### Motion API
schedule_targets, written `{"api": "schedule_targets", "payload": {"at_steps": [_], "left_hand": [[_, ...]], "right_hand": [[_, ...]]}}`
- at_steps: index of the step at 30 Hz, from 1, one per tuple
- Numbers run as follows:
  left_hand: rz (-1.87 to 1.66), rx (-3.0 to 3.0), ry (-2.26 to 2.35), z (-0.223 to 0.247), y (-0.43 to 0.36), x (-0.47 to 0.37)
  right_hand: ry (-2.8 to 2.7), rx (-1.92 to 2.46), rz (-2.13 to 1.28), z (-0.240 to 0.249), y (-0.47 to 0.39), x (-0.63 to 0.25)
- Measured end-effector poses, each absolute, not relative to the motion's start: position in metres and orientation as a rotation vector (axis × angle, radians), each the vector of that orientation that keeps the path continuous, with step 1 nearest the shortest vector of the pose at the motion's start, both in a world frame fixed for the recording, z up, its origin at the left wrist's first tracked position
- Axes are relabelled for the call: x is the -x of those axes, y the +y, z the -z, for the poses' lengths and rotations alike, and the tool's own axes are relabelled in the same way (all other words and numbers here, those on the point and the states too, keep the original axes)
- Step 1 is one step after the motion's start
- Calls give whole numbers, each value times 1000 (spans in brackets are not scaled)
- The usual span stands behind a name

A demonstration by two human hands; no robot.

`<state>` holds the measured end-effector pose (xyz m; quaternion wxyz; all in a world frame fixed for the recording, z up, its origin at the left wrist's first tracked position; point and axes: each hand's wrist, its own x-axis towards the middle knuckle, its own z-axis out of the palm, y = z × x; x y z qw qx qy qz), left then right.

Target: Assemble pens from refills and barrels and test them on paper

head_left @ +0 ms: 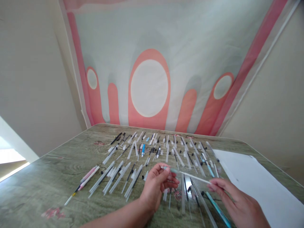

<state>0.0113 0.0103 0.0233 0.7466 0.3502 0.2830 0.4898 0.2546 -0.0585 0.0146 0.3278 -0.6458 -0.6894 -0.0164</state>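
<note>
Head view | left hand (159,183) pinched one end of a slim pale pen part (195,176) | right hand (236,197) pinched its other end | part slanted between both hands above the table (47,171) | pen pieces (120,177) lay in rows beneath and beyond | white paper (257,182) lay at right

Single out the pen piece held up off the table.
The slender white piece between the left hand and right hand; the other pen pieces lie on the table.
</note>
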Motion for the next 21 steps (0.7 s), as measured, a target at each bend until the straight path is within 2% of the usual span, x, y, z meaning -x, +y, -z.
{"api": "schedule_targets", "payload": {"at_steps": [21], "left_hand": [[-1051, -748, 645, -26, 14, -10]], "right_hand": [[-1848, 1642, 69, -16, -58, -258]]}}
